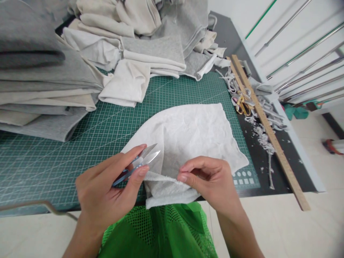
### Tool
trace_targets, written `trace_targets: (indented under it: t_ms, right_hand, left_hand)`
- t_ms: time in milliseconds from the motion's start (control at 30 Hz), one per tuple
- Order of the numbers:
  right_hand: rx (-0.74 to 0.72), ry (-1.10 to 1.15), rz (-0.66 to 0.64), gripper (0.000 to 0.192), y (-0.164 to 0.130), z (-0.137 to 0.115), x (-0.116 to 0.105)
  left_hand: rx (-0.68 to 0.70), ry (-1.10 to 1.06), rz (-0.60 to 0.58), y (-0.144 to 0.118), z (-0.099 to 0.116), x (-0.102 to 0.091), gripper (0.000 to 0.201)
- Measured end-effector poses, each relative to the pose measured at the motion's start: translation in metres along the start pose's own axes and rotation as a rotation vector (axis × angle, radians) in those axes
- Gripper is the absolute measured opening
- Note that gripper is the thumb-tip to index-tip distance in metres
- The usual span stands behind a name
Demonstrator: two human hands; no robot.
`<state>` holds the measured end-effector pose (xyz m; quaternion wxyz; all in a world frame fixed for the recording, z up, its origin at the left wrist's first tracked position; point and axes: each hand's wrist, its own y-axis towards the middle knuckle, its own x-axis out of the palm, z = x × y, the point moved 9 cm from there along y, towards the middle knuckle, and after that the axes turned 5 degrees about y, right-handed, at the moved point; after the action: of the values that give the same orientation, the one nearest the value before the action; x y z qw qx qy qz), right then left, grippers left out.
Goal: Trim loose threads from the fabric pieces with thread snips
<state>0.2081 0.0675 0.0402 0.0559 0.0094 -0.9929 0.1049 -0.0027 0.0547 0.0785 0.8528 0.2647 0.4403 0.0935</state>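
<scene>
1. The thread snips point to the far right, with the long axis diagonal and the blades a little apart.
2. The left hand is closed around the snips' blue handle.
3. The right hand pinches the near edge of the white cloth, which lies on the green cutting mat.

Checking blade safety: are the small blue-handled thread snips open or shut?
Open. The small blue-handled thread snips in the left hand show two silver blade tips apart, beside the white cloth.
</scene>
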Motion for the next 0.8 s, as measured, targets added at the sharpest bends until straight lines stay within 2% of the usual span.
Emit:
trace_targets:
  t_ms: [333, 467, 800]
  right_hand:
    - [0.083, 0.097, -0.058, 0.014, -0.001, 0.0097, 0.0053]
    - [0.072, 0.114, -0.098, 0.009, -0.004, 0.0085, 0.0079]
    - [0.02, 0.144, -0.067, 0.004, -0.0096, 0.01, 0.002]
  left_hand:
    - [-0.008, 0.015, -0.009, -0.0013, 0.0006, -0.0001, 0.038]
    - [-0.004, 0.025, -0.01, -0.0013, 0.0011, 0.0002, 0.039]
    - [0.004, 0.005, -0.002, -0.0004, 0.0035, -0.0013, 0.037]
